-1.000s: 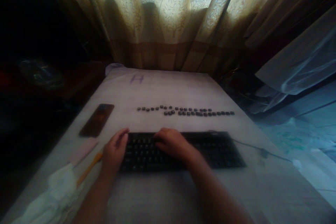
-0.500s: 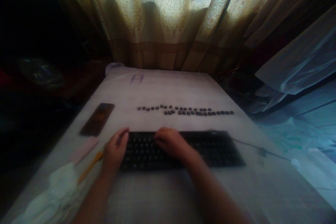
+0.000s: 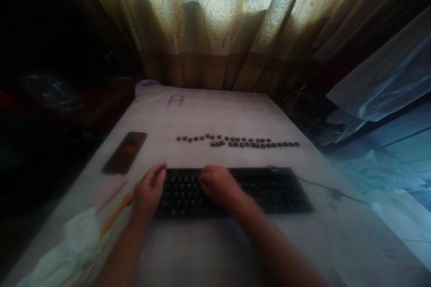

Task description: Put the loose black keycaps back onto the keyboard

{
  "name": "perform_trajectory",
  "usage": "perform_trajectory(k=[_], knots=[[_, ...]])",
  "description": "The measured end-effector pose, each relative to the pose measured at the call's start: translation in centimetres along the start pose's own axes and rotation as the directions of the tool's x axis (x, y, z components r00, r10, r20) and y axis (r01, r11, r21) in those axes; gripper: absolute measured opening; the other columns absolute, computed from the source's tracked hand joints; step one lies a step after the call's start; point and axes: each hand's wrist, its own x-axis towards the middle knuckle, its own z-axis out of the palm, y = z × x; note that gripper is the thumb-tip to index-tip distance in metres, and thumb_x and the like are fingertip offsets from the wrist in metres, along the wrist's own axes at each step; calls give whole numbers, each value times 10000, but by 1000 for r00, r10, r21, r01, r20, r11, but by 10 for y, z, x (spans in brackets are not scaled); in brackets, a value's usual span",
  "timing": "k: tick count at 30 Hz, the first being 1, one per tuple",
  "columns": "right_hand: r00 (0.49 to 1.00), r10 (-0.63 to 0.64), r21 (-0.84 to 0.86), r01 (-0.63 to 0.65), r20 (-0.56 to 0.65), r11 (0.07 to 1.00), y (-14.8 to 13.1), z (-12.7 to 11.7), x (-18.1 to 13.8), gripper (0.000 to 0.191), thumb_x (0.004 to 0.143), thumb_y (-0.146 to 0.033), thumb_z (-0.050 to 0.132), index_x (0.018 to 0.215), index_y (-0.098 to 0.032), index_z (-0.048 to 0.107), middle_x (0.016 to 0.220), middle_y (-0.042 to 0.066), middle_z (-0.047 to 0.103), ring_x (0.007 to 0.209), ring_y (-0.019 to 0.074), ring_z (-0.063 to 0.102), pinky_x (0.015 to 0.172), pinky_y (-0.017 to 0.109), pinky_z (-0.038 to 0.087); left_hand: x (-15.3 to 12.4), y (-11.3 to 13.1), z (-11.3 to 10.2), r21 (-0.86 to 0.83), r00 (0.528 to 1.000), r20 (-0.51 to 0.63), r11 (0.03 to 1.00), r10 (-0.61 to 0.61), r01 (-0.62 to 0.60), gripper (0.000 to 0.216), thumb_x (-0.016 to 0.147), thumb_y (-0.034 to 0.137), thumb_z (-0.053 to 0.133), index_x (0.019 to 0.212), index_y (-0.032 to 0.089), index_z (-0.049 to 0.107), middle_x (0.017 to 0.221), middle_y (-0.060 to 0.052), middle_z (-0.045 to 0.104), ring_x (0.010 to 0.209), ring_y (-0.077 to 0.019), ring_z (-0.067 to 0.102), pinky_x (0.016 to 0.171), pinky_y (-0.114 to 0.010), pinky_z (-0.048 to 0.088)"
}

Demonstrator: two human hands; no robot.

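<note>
A black computer keyboard [image 3: 269,190] lies across the table in front of me. My left hand [image 3: 149,190] grips its left end, fingers at the back corner and the palm along the side. Over the middle keys, my right hand [image 3: 218,184] is closed, its fingertips bunched and pointing down; whatever they hold, if anything, is hidden beneath them. Beyond the keyboard, loose black keycaps [image 3: 255,145] are laid out in two uneven rows. The keys under the right hand and wrist are out of sight.
To the left lie a brown smartphone [image 3: 125,152], a pink block-shaped thing [image 3: 108,190], an orange-handled tool [image 3: 116,215] and crumpled white cloth or tissue [image 3: 79,233]. A cable [image 3: 323,187] runs right from the keyboard. Curtains [image 3: 222,31] hang behind the table [image 3: 215,110].
My right hand has curled its fingers tighter and shifted very slightly over the same keys. The left hand keeps its hold on the keyboard's end.
</note>
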Motion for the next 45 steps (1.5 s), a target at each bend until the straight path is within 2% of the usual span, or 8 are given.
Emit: perform_trajectory(k=[5,9,13,15,21,24,30,45], knots=[[998,-55,-38,54,-16,998,2,5,-5,221,828,-106,535,836,-134,755,926,104,702,875,199,644,834,295,495,0,1,-1,-6,1000,-4,1000,11,-11,430,810,518,529,1068,215,693,1085,-69,745,988,-236,702,903,-363,564],[983,-26,181,60,-182,982,12,13,-11,230,816,-108,567,903,-169,771,963,80,705,870,176,654,826,287,509,1,-2,-1,-2,1000,-5,1000,18,-18,437,801,529,529,1056,215,693,1083,-65,746,989,-240,700,918,-372,555],[894,116,390,70,-433,918,33,7,-12,231,818,-114,567,884,-206,768,891,47,701,832,155,655,782,280,521,3,-5,1,24,1000,-6,1000,-4,4,462,790,545,515,1062,217,693,1103,-64,740,1034,-245,685,954,-377,534],[862,188,388,11,-470,922,46,-1,-10,230,807,-110,572,872,-210,769,870,44,703,826,161,654,789,296,518,3,-6,1,36,1000,-10,999,-20,20,477,786,558,509,1075,225,691,1126,-63,734,1062,-250,675,960,-377,530],[883,315,161,-275,-348,948,73,-21,7,233,821,-119,585,925,-213,771,961,57,723,859,180,663,803,297,499,7,-13,-1,51,999,-19,998,-40,41,497,757,600,517,1041,240,709,1079,-59,749,1019,-266,695,936,-394,544],[894,336,22,-346,-297,938,77,-25,19,248,864,-150,562,991,-216,765,1037,68,715,932,191,660,833,283,484,9,-19,0,59,999,-17,997,-50,51,513,754,624,509,1046,252,707,1106,-53,742,1075,-274,674,968,-409,525],[928,298,-233,-347,-222,908,80,-29,45,272,931,-233,512,1096,-238,729,1130,83,671,1046,217,611,870,297,462,10,-27,0,84,999,-1,996,-42,42,509,786,624,500,1084,260,694,1135,-48,731,1099,-267,662,993,-407,509],[968,230,-372,-251,-101,893,79,-24,73,263,926,-255,530,1058,-161,737,1189,153,627,1138,284,540,933,378,421,8,-13,-1,94,999,-27,995,-33,35,483,768,591,504,1041,250,709,1094,-56,745,1044,-262,688,922,-378,552]])
